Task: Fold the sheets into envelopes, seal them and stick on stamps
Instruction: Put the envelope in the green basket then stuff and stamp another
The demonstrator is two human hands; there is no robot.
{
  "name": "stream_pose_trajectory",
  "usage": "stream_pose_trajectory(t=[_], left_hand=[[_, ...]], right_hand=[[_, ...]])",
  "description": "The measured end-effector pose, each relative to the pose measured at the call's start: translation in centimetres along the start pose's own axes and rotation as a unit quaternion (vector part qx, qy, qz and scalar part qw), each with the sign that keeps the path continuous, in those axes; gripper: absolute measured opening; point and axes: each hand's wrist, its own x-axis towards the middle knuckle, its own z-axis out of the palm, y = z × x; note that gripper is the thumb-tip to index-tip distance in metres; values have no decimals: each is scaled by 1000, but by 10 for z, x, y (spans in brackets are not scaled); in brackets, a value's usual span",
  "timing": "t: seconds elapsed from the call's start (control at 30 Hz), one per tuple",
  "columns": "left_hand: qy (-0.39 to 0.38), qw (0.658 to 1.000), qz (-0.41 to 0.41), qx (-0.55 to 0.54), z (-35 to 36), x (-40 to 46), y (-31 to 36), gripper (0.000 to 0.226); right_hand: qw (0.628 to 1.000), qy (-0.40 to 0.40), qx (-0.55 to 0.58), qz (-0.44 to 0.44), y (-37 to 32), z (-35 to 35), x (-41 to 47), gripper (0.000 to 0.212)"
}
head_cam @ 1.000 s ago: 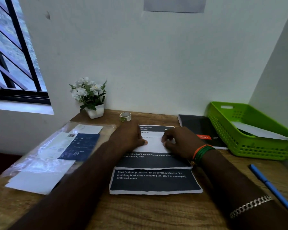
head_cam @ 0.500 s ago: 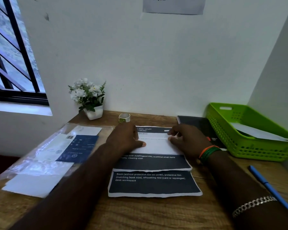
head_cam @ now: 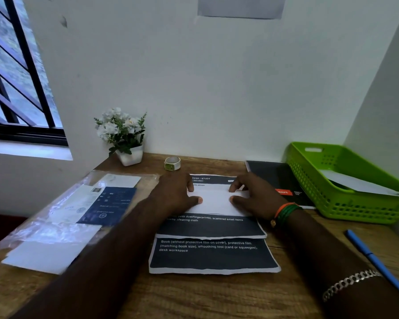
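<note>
A dark printed sheet (head_cam: pixel 213 256) lies in the middle of the wooden desk (head_cam: pixel 194 298), with a second printed sheet (head_cam: pixel 210 226) overlapping its far edge. On that second sheet rests a folded white flap (head_cam: pixel 215 202). My left hand (head_cam: pixel 175 195) presses flat on the flap's left end, thumb on the white paper. My right hand (head_cam: pixel 255 196) presses its right end, fingers spread. A small roll of tape (head_cam: pixel 172 163) stands just beyond the sheets.
A clear plastic packet (head_cam: pixel 62 217) with white sheets and a blue card lies at the left. A potted white flower (head_cam: pixel 122 137) stands by the wall. A black notebook (head_cam: pixel 279 180), a green basket (head_cam: pixel 346 187) holding paper and a blue pen (head_cam: pixel 376 261) are at the right.
My right hand has slid to the right along the white flap, away from my left hand, which stays pressed on the left end.
</note>
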Motion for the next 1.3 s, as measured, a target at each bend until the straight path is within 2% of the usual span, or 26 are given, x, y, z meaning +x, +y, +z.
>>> stream_pose_trajectory(t=[0.17, 0.27, 0.47, 0.67, 0.77, 0.87, 0.97, 1.13, 1.3], left_hand=[[-17, 1000, 4, 14, -2, -3, 5, 28], [-8, 1000, 13, -14, -1, -9, 12, 26], [27, 997, 62, -42, 15, -19, 42, 23], [64, 989, 93, -97, 19, -16, 54, 20], [71, 982, 122, -122, 16, -15, 55, 15], [48, 985, 120, -116, 11, -10, 51, 12], [-6, 993, 80, -82, 2, -4, 35, 13], [-87, 986, 83, -113, -24, 1, 4, 15], [-93, 986, 71, -116, -44, 1, -18, 15]], right_hand=[[999, 9, 46, -4, -2, 0, 2, 24], [997, 13, 74, 19, 0, -1, 6, 34], [979, 51, 189, 56, 4, -3, 8, 8], [968, 40, 244, 38, -2, -5, 8, 12], [960, 64, 271, 14, -9, -6, 8, 14], [960, 67, 270, -2, -9, -7, 9, 18], [962, 77, 261, -3, -5, -7, 11, 22], [958, 87, 274, 0, 3, -7, 13, 28], [949, 112, 295, 26, 11, -14, 12, 30]])
